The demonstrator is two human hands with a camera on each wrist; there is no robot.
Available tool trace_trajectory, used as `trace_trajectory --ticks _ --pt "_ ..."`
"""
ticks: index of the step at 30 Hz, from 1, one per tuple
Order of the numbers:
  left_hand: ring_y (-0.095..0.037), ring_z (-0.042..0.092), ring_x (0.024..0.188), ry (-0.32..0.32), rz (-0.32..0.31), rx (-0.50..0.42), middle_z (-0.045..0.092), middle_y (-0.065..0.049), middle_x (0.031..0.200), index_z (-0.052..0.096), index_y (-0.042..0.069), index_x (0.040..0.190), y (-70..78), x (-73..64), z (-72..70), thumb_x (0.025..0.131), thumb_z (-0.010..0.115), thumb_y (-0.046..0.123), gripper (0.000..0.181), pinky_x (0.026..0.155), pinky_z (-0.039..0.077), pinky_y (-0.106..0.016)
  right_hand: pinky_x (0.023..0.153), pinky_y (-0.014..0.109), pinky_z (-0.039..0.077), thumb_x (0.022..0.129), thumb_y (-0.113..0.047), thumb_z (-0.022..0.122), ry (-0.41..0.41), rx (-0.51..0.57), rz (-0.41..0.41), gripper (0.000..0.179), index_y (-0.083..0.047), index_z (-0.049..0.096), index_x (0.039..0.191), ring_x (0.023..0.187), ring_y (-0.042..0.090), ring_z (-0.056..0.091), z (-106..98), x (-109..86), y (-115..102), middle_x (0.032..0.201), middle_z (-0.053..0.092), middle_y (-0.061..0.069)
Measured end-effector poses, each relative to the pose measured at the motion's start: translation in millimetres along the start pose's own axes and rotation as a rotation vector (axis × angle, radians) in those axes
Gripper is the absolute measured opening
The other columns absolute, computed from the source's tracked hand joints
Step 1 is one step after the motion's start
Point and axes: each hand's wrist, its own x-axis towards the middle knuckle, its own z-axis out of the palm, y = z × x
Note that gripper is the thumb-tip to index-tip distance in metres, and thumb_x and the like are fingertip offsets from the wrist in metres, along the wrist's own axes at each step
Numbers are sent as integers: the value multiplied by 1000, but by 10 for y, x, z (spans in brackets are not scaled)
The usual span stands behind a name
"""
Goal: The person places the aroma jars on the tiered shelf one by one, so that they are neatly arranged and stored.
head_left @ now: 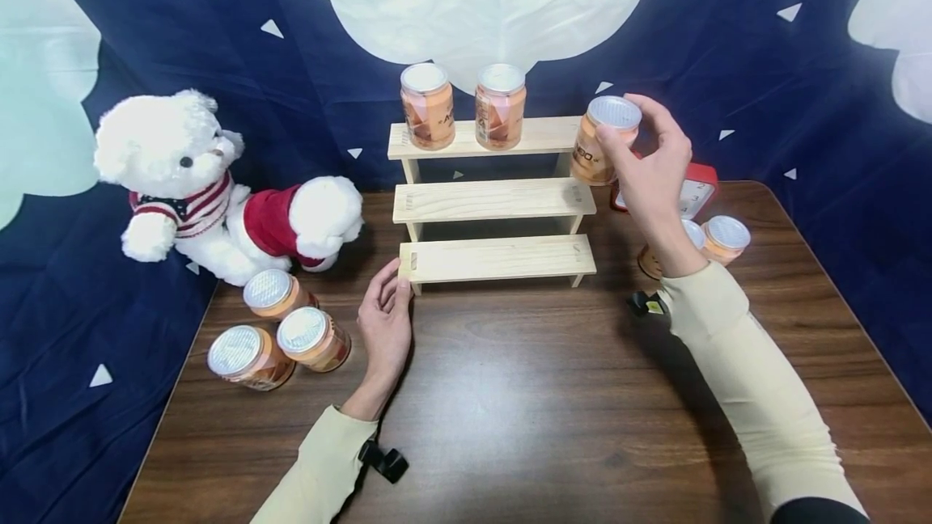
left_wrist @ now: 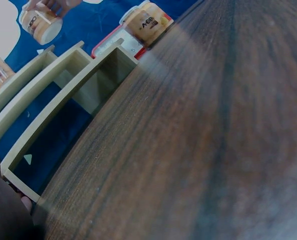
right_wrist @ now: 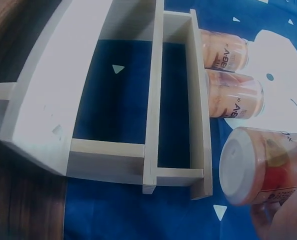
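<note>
Up high, right hand (head_left: 650,158) fingers (head_left: 610,150) curled round a jar (head_left: 603,141), tipped, just beside the right end of the top step of the wooden shelf (head_left: 495,200). Two jars (head_left: 463,106) already up there. Left hand (head_left: 386,322) flat and loose, holding nothing, touching the bottom step. Looks like putting-up time: next, stand the jar straight and lower it gently beside the others. More jars (head_left: 280,330) waiting on the table (head_left: 524,403).

The right hand (head_left: 655,156) holds a jar (head_left: 604,140) beside the wooden shelf (head_left: 495,200); the left hand (head_left: 386,322) rests on the counter (head_left: 524,411).
</note>
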Motion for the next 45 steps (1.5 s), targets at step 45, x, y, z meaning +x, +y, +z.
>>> trace_trajectory --ticks 45 --pt "-4 69 112 -11 32 59 77 -17 131 74 8 145 11 -16 -16 111 66 5 35 101 54 -14 96 22 51 94 -28 89 -27 -181 108 55 -9 73 142 118 6 57 337 312 244 130 69 4"
